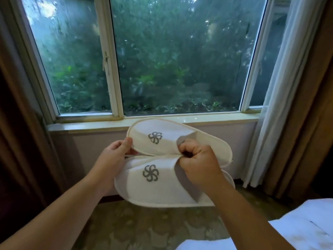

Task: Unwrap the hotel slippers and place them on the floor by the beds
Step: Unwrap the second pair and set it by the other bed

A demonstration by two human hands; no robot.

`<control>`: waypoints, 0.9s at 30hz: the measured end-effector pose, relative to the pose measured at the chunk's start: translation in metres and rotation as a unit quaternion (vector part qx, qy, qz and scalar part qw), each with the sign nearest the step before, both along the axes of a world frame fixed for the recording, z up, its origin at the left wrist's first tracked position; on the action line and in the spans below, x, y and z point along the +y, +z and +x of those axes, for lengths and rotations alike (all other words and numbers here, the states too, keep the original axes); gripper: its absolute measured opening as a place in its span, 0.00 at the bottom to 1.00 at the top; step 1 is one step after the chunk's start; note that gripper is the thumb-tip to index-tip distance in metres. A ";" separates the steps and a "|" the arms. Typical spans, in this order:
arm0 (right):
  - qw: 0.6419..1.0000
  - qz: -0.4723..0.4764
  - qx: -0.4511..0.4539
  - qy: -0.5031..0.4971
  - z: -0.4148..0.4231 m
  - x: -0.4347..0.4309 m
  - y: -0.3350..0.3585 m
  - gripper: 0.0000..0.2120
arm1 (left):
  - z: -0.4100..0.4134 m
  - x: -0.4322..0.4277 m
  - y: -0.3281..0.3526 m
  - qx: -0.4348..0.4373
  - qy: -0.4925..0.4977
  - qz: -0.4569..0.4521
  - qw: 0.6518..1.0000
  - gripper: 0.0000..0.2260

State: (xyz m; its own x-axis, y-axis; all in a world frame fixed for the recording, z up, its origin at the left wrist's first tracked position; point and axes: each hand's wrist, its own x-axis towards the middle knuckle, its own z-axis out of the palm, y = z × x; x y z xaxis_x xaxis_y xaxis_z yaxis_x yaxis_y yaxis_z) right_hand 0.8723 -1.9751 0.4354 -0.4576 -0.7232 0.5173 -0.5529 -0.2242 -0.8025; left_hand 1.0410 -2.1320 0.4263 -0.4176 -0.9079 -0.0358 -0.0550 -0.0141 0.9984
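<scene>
Two white hotel slippers with grey pinwheel logos are held side by side in the air in front of the window, toes pointing left. The far slipper (167, 136) sits above the near slipper (155, 184). My left hand (115, 156) pinches the toe ends where the two meet. My right hand (198, 163) is closed on the edges of both uppers, its fingers tucked into the openings. No wrapper shows on them.
A wide window (162, 60) with a pale sill (90, 125) fills the wall ahead. Brown curtains (18, 141) hang at the left, and a white sheer curtain (281, 105) at the right. Patterned carpet (144, 228) lies below. A white bed corner (297, 228) is at the bottom right.
</scene>
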 end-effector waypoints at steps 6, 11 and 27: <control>1.000 -0.012 -0.013 0.001 -0.058 -0.063 0.006 0.18 | -0.061 -0.067 0.004 0.004 -0.017 0.006 1.000 0.15; 0.998 -0.019 -0.044 -0.034 -0.103 -0.100 -0.008 0.21 | -0.124 -0.120 -0.005 0.002 -0.056 0.011 0.998 0.15; 0.959 0.018 -0.073 -0.272 -0.245 -0.190 -0.051 0.17 | -0.361 -0.258 -0.051 -0.037 -0.290 0.040 0.955 0.16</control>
